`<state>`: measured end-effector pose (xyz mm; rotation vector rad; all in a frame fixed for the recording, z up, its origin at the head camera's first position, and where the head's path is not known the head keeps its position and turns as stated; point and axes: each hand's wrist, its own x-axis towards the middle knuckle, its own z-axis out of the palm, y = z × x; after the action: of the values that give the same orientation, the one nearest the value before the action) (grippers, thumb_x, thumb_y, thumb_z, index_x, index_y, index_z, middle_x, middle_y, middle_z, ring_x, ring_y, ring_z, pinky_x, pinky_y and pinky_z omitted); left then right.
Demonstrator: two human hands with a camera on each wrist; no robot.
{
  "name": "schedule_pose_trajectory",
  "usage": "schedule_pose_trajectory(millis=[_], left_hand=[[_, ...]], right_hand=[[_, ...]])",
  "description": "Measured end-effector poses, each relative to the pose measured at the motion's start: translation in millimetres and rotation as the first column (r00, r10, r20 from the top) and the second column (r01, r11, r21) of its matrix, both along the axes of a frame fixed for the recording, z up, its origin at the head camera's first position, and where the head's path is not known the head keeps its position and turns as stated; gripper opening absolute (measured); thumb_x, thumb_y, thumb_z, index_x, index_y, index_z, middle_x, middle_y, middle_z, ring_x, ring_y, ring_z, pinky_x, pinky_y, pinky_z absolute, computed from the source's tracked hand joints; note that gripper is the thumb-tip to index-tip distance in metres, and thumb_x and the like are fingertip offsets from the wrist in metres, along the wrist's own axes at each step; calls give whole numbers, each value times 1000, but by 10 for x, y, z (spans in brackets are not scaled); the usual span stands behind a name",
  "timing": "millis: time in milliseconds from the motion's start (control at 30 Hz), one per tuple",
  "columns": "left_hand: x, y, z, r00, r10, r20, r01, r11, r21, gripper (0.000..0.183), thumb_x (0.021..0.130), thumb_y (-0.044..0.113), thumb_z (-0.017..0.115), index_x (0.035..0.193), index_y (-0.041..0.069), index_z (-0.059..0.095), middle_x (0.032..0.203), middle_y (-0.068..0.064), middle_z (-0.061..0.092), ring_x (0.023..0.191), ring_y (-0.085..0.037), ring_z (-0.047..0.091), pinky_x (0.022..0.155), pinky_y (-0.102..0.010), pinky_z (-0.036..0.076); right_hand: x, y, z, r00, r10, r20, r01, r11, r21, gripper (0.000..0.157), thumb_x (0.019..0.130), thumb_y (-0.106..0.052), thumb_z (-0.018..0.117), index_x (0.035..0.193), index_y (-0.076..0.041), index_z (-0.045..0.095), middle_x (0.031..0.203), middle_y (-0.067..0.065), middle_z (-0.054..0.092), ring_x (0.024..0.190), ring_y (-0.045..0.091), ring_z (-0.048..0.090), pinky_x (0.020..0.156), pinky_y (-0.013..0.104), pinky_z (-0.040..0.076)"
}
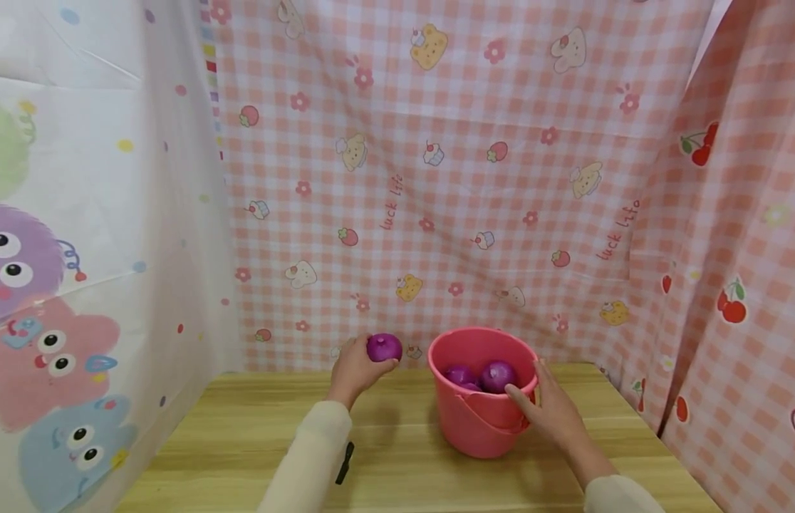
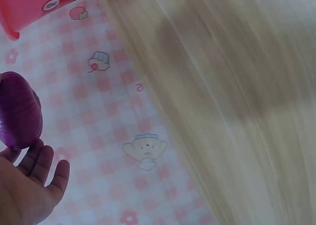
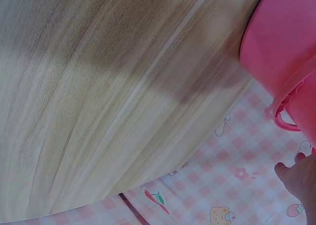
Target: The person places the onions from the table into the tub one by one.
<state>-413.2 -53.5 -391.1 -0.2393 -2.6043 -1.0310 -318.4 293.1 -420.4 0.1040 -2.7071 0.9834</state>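
In the head view my left hand (image 1: 361,369) holds a purple onion (image 1: 385,348) up over the far part of the table, left of a pink bucket (image 1: 477,427). The left wrist view shows this onion (image 2: 19,111) from the side, with fingers of the left hand (image 2: 29,185) around its lower end. Several more purple onions (image 1: 498,376) lie inside the bucket. At the bucket's right rim, my right hand (image 1: 554,406) grips it, thumb at the near side and fingers farther back. In the right wrist view the bucket (image 3: 281,42) fills the upper right corner.
A small black object (image 1: 345,463) lies on the wooden table (image 1: 243,442) beside the left sleeve. Behind the table hangs a pink checked curtain (image 1: 397,142). A white cartoon sheet (image 1: 173,285) borders the left side, and another curtain (image 1: 724,249) the right.
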Motion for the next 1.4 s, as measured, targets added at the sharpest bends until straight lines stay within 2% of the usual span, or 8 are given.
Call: schedule_pose_trajectory(millis=[233,333,567,700,833,1133,1400], left_hand=[[49,50,178,1000,-7,7,7,1000,1,76,78,47,81,135,4,54,125,-17,58,111,-32,58,90,-51,51],[60,86,258,1000,-20,-17,20,1000,-8,76,78,46,81,135,4,55,126,-17,59,112,-32,57,90,-51,51],[72,227,433,998,-60,-27,59,998,-12,76,76,47,82,135,7,55,127,-14,58,111,-30,57,87,-47,52],[112,335,515,995,-91,-47,90,996,-22,76,77,48,81,135,5,55,128,-14,58,113,-30,56,90,-45,52],[158,455,586,994,-110,-26,110,993,-32,77,79,49,79,138,6,53,130,-14,56,113,-29,56,90,-44,52],[187,733,669,984,-178,-26,176,983,-59,73,81,48,77,137,8,53,123,-12,60,109,-27,58,85,-39,54],[244,1082,695,971,-238,23,239,968,-79,72,82,49,77,138,11,53,119,-7,63,104,-23,62,84,-37,56]], right_hand=[[6,-16,1,1000,-7,8,7,1000,-8,98,96,-65,46,158,0,6,161,29,4,142,53,16,110,67,22],[6,-19,-2,1000,-10,18,10,1000,-12,98,96,-65,45,158,-1,4,161,28,3,143,53,15,111,66,21],[2,-14,-10,1000,-9,21,10,1000,-13,98,96,-65,45,158,-1,3,161,28,4,143,53,15,111,66,21],[3,-12,-7,1000,-8,23,8,1000,-14,99,96,-66,45,158,-1,3,161,29,4,142,53,16,111,66,21],[3,-15,-5,1000,-6,27,6,1000,-13,100,96,-66,45,158,0,3,161,29,4,142,53,16,111,66,21],[-2,-13,1,1000,-10,16,10,1000,1,99,96,-66,44,157,1,5,160,30,5,142,53,15,110,67,21],[-7,-19,-1,1000,-7,22,7,1000,-3,100,96,-67,44,157,1,5,160,30,5,143,53,16,111,66,21]])
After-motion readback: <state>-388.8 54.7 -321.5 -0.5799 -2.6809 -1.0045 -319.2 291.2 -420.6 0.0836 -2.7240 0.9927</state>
